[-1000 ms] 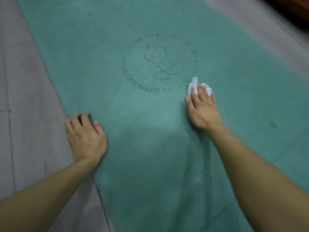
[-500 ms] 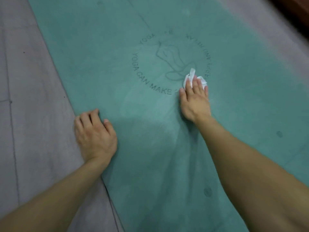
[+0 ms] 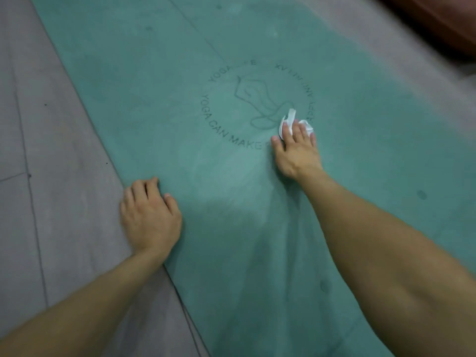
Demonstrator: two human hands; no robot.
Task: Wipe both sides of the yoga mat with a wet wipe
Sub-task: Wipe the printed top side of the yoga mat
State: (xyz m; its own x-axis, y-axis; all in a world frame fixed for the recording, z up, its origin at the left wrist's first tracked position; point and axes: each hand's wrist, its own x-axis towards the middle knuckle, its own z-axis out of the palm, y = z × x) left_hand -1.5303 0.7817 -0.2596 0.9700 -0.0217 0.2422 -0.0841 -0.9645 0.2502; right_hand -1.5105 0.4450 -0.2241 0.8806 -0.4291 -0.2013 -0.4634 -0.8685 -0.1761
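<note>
A teal yoga mat is lying flat on a grey floor, filling most of the view and running from the near right to the far left. Its surface is looking matte and finely textured, with a paler, hazy patch spreading between the two arms and a few small dark round spots showing toward the near right. A thin straight line is running lengthwise along the far part of the mat. The floor is looking like grey planks with narrow dark seams, and a blurred reddish-brown shape is sitting at the far right corner; what it is cannot be told.

A round printed logo is showing in darker lines near the mat's middle: a ring of capital letters, partly reading "YOGA CAN MAKE", is circling an outline drawing.

The left hand is resting palm down on the mat's left edge, its fingers loosely bent and reaching over onto the floor, holding nothing. The right hand is lying flat on the mat at the near right of the logo, its fingers straight and close together, pressing down a crumpled white wet wipe, which is bunching up and sticking out beyond the fingertips.
</note>
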